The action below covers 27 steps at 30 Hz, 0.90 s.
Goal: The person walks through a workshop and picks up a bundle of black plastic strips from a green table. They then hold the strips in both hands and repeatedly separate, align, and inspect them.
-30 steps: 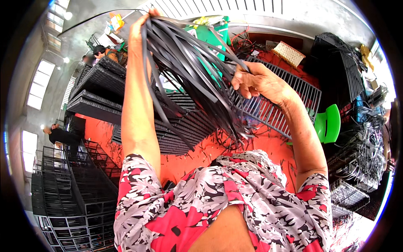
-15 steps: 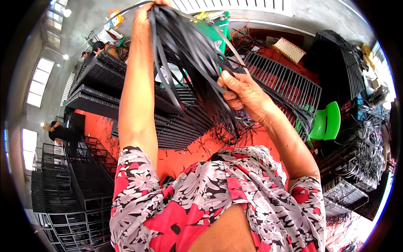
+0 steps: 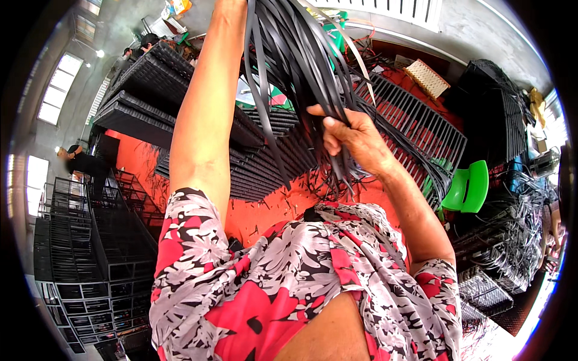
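Note:
A thick bundle of flat black plastic strips [image 3: 292, 48] hangs down in front of me from the upper edge of the head view. My left hand [image 3: 231, 6] is raised at its top end; the fingers are cut off by the edge, and the strips hang from there. Lower down, my right hand [image 3: 355, 135] closes round part of the bundle, index finger stretched across it and thumb bent against the strips. The loose lower ends dangle below that hand. One paler strip [image 3: 360, 57] curves off to the right of the bundle.
Woven black panels [image 3: 144, 90] are stacked behind my left arm. A slatted frame [image 3: 415, 114] lies beyond my right hand, near a green chair [image 3: 468, 188]. Black metal frames [image 3: 75, 240] fill the left; a heap of strips [image 3: 506, 222] lies right. A person [image 3: 75, 157] stands far left.
My left hand and the bundle's top have moved up, mostly out of view. My right hand has shifted slightly right and down, its index finger now extended along the strips.

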Tool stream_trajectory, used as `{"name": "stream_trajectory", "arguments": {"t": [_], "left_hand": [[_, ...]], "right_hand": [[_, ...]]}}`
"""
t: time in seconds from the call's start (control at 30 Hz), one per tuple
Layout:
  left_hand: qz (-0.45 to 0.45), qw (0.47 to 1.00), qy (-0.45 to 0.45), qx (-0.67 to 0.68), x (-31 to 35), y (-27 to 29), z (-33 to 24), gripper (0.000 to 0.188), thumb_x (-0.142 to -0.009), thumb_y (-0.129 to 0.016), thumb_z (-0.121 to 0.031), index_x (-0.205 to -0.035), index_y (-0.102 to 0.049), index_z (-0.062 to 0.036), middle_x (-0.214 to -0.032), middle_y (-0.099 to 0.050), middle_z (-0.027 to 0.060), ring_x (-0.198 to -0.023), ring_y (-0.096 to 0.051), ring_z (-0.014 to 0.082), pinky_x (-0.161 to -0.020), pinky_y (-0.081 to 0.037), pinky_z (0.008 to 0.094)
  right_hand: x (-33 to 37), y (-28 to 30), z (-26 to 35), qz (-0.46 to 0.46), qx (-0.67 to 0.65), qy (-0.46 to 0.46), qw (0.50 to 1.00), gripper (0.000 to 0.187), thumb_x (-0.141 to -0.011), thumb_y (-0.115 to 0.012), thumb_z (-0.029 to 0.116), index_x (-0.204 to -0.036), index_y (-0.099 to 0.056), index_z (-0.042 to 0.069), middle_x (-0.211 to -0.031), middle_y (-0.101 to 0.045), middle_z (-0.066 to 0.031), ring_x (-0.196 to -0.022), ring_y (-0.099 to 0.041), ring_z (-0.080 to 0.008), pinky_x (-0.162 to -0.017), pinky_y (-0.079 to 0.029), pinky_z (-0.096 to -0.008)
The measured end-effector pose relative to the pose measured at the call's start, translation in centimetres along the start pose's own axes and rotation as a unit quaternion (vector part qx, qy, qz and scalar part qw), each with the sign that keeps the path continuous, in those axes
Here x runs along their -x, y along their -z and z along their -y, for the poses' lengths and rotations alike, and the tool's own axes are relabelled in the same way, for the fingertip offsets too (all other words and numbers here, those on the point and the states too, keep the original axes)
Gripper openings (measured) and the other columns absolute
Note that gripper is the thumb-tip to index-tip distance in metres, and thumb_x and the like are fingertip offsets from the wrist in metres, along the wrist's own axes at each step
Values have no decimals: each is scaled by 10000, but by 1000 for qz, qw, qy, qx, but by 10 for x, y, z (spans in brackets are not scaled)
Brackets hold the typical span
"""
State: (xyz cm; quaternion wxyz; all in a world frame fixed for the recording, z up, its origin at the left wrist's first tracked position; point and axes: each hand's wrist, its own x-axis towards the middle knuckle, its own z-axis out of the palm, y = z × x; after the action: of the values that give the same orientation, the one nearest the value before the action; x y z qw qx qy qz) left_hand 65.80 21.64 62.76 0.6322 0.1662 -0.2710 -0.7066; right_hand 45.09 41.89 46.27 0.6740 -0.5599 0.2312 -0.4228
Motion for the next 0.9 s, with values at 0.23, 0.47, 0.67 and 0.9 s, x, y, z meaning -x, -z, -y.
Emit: {"name": "stream_trajectory", "arguments": {"t": [0.23, 0.47, 0.67, 0.9], "left_hand": [[-11, 999, -30, -15, 2, 6, -10, 102, -818, -480, -40, -769, -490, 49, -719, -542, 120, -708, -559, 227, -673, -492, 324], [-21, 998, -56, -24, 2, 11, -19, 116, -826, -481, -51, -776, -493, 52, -711, -549, 125, -688, -566, 233, -651, -500, 325], [-28, 996, -78, -39, 1, 13, -26, 129, -834, -482, -61, -782, -496, 56, -705, -555, 129, -670, -572, 239, -633, -507, 326], [-44, 989, -108, -86, 1, 17, -30, 144, -842, -484, -73, -789, -499, 59, -697, -562, 134, -650, -579, 246, -611, -514, 327]], "right_hand": [[-34, -22, -27, 88, -73, 21, 993, 417, -884, -511, 369, -1178, -533, 74, -1128, -565, -42, -1032, -501, -119, -857, -402, -301], [-48, -54, -21, 87, -118, 10, 989, 372, -891, -500, 350, -1163, -544, 99, -985, -617, -13, -923, -539, -110, -792, -389, -280], [-53, -58, -23, 156, -207, -13, 966, 297, -920, -454, 314, -972, -581, 51, -815, -583, -20, -811, -542, -106, -732, -405, -241], [-43, -37, -23, 152, -173, -31, 973, 367, -920, -411, 400, -859, -549, 66, -1112, -562, -109, -1033, -539, -224, -871, -403, -314]]}}
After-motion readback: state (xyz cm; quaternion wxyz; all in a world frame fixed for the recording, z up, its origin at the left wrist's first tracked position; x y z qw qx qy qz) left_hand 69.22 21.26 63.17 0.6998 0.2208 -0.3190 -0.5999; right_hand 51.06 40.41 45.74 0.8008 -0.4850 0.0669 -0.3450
